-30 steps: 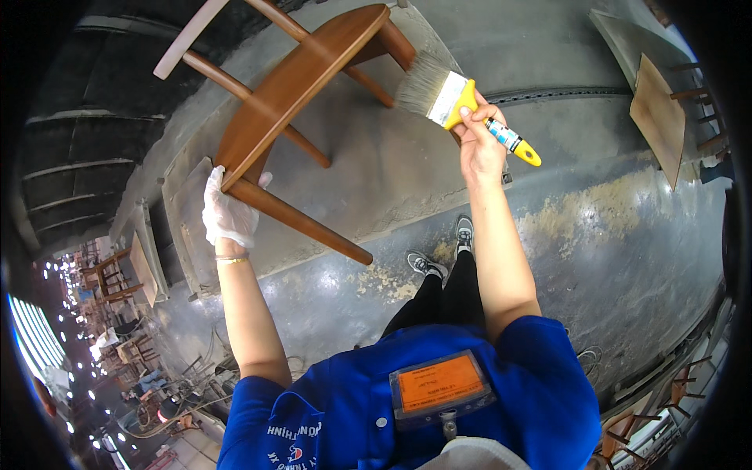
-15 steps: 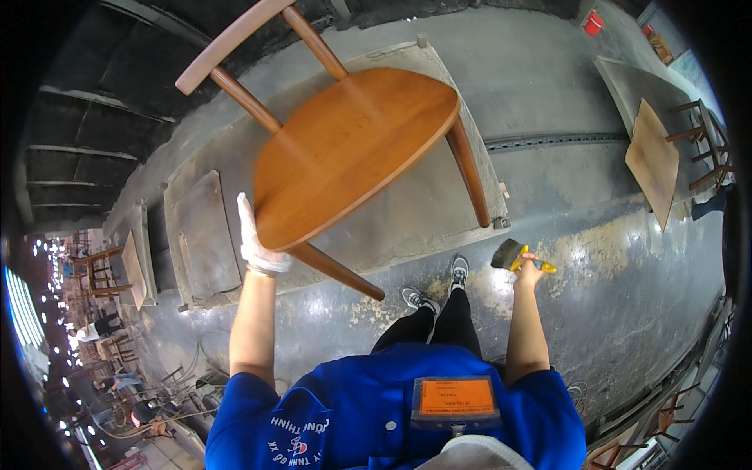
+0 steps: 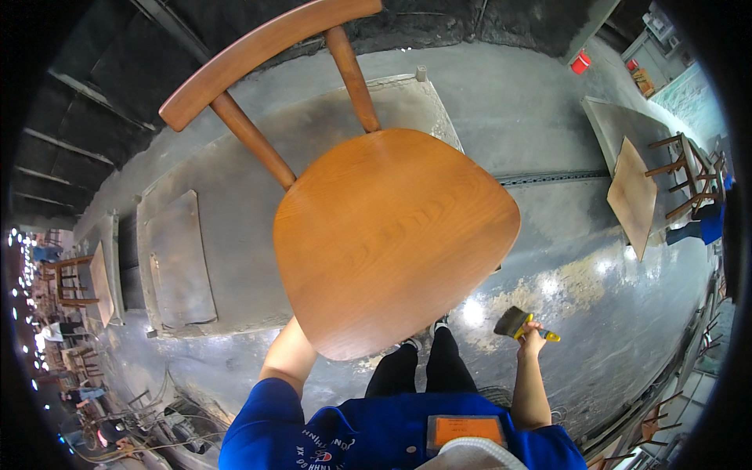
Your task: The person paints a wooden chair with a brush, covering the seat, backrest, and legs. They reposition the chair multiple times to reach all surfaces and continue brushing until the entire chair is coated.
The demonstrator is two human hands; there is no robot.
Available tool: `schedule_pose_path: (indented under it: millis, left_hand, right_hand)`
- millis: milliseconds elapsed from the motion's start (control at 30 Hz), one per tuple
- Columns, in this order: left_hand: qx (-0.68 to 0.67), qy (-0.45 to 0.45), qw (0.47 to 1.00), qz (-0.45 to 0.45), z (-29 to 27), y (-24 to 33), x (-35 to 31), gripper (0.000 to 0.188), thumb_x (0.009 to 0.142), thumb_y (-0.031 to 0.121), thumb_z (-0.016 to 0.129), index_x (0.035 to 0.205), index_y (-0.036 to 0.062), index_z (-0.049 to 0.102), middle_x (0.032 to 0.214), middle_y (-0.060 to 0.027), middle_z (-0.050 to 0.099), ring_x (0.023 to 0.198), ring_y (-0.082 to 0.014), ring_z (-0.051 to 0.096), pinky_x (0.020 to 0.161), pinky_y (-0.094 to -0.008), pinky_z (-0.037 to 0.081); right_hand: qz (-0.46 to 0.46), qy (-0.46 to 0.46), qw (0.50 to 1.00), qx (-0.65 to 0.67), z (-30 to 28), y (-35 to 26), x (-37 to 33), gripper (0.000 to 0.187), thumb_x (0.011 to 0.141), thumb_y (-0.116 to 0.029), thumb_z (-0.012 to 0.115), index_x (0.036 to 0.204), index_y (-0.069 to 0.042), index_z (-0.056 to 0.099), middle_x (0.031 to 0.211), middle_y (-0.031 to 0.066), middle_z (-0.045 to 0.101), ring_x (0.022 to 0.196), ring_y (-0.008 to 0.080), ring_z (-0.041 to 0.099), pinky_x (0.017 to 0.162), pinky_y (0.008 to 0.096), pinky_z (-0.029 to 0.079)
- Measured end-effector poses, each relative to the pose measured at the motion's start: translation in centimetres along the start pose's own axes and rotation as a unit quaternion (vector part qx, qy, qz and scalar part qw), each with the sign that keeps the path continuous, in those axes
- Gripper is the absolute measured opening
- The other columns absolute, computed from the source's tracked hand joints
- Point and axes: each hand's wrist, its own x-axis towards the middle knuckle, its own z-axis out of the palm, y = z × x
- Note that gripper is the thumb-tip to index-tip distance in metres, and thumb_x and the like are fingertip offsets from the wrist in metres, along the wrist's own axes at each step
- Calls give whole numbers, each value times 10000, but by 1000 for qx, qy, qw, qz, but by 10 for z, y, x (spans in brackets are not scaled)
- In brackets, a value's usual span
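A brown wooden chair hangs before me, its rounded seat turned toward me and its curved backrest at the upper left. My left forearm runs up behind the seat's lower left edge. The seat hides that hand, which bears the chair; the earlier frame shows it in a white glove. The chair's legs are hidden too. Off to the right, my bare right hand is closed round the yellow and dark handle of a wide, dark-bristled paintbrush, apart from the chair.
Behind the chair stands a low, grey-stained platform with a flat board on its left part. Another board and a chair are at right, near a person in blue. A red bucket stands far right. Hoses lie lower left.
The chair has come closer and tilted, so its seat faces me more fully and covers its legs and my left hand. The paintbrush stays in my right hand, slightly lower in view.
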Motion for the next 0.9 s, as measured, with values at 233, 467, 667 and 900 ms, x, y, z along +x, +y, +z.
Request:
schedule_pose_path:
  millis: [233, 467, 667, 900]
  left_hand:
    - [78, 71, 994, 33, 35, -46, 60, 666, 968, 504, 552, 1485, 88, 494, 1523, -156, 502, 1373, -325, 501, 1143, -497, 435]
    - [131, 138, 979, 73, 86, -72, 102, 643, 956, 429, 590, 1487, 82, 483, 1525, -170, 493, 1385, -329, 491, 1150, -498, 430]
    - [164, 192, 962, 102, 117, -89, 121, 633, 946, 364, 622, 1490, 76, 474, 1526, -182, 485, 1396, -332, 482, 1156, -498, 426]
    - [206, 239, 940, 126, 131, -100, 118, 631, 934, 288, 660, 1492, 70, 462, 1528, -196, 475, 1408, -336, 472, 1162, -499, 421]
  right_hand:
    - [-41, 5, 996, -81, -26, -37, -9, 173, 817, -3, 656, 875, -154, 594, 849, -18, 625, 777, 147, 617, 672, 335, 510]
    - [-74, 19, 990, -117, -43, -68, 48, 163, 830, 4, 618, 834, -156, 593, 775, -31, 594, 733, 127, 586, 651, 344, 495]
    - [-104, -17, 977, -185, -71, -91, 118, 163, 854, -2, 578, 820, -160, 602, 762, -36, 589, 707, 119, 568, 649, 338, 480]
    - [-75, -4, 979, -188, -62, -126, 167, 200, 826, 15, 568, 823, -182, 603, 786, -61, 596, 728, 112, 569, 637, 329, 464]
